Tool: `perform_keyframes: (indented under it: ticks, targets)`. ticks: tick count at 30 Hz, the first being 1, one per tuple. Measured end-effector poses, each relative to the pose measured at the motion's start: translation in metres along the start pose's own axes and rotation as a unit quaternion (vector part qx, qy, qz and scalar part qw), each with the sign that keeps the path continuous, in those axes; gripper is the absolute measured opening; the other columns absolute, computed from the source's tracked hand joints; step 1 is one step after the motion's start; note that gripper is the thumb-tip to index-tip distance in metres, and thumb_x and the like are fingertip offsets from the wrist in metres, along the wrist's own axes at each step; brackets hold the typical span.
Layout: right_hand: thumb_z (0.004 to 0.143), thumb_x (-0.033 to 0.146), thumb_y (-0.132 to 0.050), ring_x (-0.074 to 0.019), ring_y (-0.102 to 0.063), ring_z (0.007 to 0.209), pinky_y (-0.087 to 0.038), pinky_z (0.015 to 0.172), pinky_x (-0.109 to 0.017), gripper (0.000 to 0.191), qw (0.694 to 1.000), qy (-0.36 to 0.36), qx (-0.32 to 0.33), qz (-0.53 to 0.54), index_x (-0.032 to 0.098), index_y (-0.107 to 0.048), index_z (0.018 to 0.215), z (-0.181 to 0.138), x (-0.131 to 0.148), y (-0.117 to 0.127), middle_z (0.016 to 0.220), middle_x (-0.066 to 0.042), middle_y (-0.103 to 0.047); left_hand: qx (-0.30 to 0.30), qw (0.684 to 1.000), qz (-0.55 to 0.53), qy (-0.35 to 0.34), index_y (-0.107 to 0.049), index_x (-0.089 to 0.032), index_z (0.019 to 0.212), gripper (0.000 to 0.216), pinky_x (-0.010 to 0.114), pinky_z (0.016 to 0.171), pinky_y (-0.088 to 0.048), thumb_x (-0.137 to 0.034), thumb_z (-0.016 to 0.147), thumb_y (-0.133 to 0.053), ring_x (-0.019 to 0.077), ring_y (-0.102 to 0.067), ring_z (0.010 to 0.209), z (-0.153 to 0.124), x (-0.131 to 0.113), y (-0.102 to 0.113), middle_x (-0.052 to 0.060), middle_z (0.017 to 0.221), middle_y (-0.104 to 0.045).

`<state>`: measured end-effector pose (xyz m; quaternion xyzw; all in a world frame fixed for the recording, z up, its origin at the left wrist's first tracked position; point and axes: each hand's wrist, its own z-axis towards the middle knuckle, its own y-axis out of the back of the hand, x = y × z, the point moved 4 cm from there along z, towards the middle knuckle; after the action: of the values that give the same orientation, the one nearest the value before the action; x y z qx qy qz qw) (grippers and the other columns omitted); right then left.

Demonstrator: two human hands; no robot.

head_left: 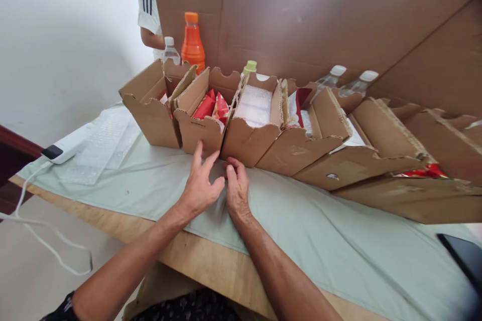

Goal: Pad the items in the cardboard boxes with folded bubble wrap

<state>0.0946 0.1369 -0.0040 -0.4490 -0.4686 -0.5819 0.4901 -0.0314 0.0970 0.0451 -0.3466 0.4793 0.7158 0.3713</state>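
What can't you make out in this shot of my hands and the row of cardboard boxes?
- Head view: the orange bottle's lower half, hidden behind the boxes.
- The right hand's fingertips, curled under; whether they pinch anything is unclear.
- The left hand is open, empty.
- The other person, cut off by the cardboard sheet.

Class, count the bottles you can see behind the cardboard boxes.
5: clear bottle and orange bottle far left, green cap centre, two white-capped bottles right. More may be hidden.

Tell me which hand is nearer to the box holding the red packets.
Left. The left hand reaches up to the front wall of the box with red packets, fingertips at its lower edge. The right hand lies further right, below the neighbouring box.
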Motion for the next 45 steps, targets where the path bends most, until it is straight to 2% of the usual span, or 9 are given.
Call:
perform_keyframes:
  ticks: [7, 13, 16, 19, 22, 29, 34, 39, 45]
  targets:
    - [0.098, 0.053, -0.047, -0.0258, -0.066, 0.115, -0.053, 0.099, -0.045, 0.043, 1.0, 0.0, 0.026, -0.012, 0.02, -0.064, 0.121, -0.001, 0.005, 0.003, 0.124, -0.013, -0.071, 0.043, 0.997, 0.045, 0.042, -0.062, -0.02, 0.143, 0.057, 0.059, 0.102, -0.058, -0.018, 0.086, -0.065, 0.0444, -0.041, 0.152, -0.044, 0.009, 0.012, 0.022, 0.17, -0.03]
    - [0.093, 0.04, -0.055, -0.0231, -0.069, 0.097, -0.055, 0.089, -0.04, 0.028, 0.994, 0.044, 0.091, -0.049, 0.023, -0.07, 0.109, -0.01, 0.038, -0.005, 0.106, -0.008, -0.076, -0.128, 0.985, 0.109, 0.043, -0.075, -0.023, 0.118, 0.031, 0.058, 0.102, -0.058, -0.023, 0.091, -0.062, 0.0393, -0.054, 0.142, -0.086, 0.032, 0.076, 0.015, 0.146, -0.063]
    - [0.094, 0.034, -0.054, -0.0197, -0.069, 0.09, -0.055, 0.082, -0.034, 0.034, 0.975, 0.112, 0.172, -0.084, 0.024, -0.067, 0.124, -0.011, 0.081, -0.032, 0.101, -0.005, -0.076, -0.162, 0.981, 0.102, 0.021, -0.076, -0.023, 0.112, 0.026, 0.061, 0.11, -0.052, -0.021, 0.09, -0.062, 0.0378, -0.056, 0.139, -0.093, 0.044, 0.083, 0.014, 0.14, -0.068]
    - [0.094, 0.027, -0.051, -0.0177, -0.067, 0.079, -0.055, 0.08, -0.033, 0.061, 0.936, 0.194, 0.25, -0.155, 0.023, -0.045, 0.154, 0.003, 0.129, -0.076, 0.096, -0.002, -0.075, -0.173, 0.981, 0.091, 0.01, -0.074, -0.023, 0.113, 0.027, 0.059, 0.115, -0.049, -0.017, 0.09, -0.062, 0.035, -0.056, 0.14, -0.095, 0.048, 0.081, 0.013, 0.142, -0.066]
    - [0.091, 0.022, -0.054, -0.0211, -0.065, 0.071, -0.054, 0.08, -0.038, 0.079, 0.903, 0.239, 0.259, -0.245, 0.018, -0.028, 0.165, 0.032, 0.163, -0.119, 0.083, -0.003, -0.075, -0.2, 0.976, 0.084, 0.015, -0.072, -0.022, 0.116, 0.028, 0.056, 0.115, -0.049, -0.016, 0.091, -0.06, 0.0332, -0.058, 0.139, -0.097, 0.046, 0.083, 0.014, 0.143, -0.065]
    - [0.094, 0.015, -0.053, -0.0253, -0.069, 0.074, -0.052, 0.079, -0.038, 0.027, 0.877, 0.26, 0.188, -0.359, 0.02, -0.071, 0.114, 0.069, 0.177, -0.16, 0.075, -0.005, -0.071, -0.242, 0.966, -0.04, 0.085, -0.057, -0.022, 0.143, 0.047, 0.052, 0.123, -0.041, -0.023, 0.097, -0.06, 0.0309, -0.05, 0.147, -0.103, 0.052, 0.089, 0.014, 0.156, -0.054]
    - [0.098, 0.02, -0.054, -0.0215, -0.071, 0.071, -0.048, 0.07, -0.03, 0.017, 0.883, 0.288, 0.222, -0.298, 0.024, -0.069, 0.102, 0.026, 0.178, -0.132, 0.075, -0.001, -0.073, -0.322, 0.922, -0.201, 0.082, -0.044, -0.025, 0.157, 0.057, 0.049, 0.129, -0.031, -0.037, 0.102, -0.058, 0.0307, -0.04, 0.155, -0.117, 0.054, 0.1, 0.012, 0.167, -0.041]
    - [0.103, 0.022, -0.053, -0.0135, -0.066, 0.059, -0.045, 0.06, -0.024, 0.015, 0.867, 0.352, 0.248, -0.249, 0.024, -0.067, 0.1, -0.043, 0.184, -0.06, 0.074, 0.002, -0.072, -0.417, 0.865, -0.266, 0.085, -0.056, -0.025, 0.146, 0.048, 0.046, 0.13, -0.028, -0.041, 0.101, -0.061, 0.028, -0.043, 0.153, -0.13, 0.057, 0.131, 0.012, 0.159, -0.051]
    - [0.103, 0.029, -0.058, -0.0169, -0.072, 0.062, -0.057, 0.063, -0.028, 0.014, 0.909, 0.276, 0.188, -0.249, 0.033, -0.07, 0.109, -0.063, 0.174, 0.058, 0.079, 0.003, -0.076, -0.368, 0.904, -0.203, 0.075, -0.051, -0.031, 0.15, 0.073, 0.046, 0.128, -0.031, -0.033, 0.083, -0.08, 0.0288, -0.043, 0.152, -0.129, 0.046, 0.145, 0.01, 0.158, -0.05]
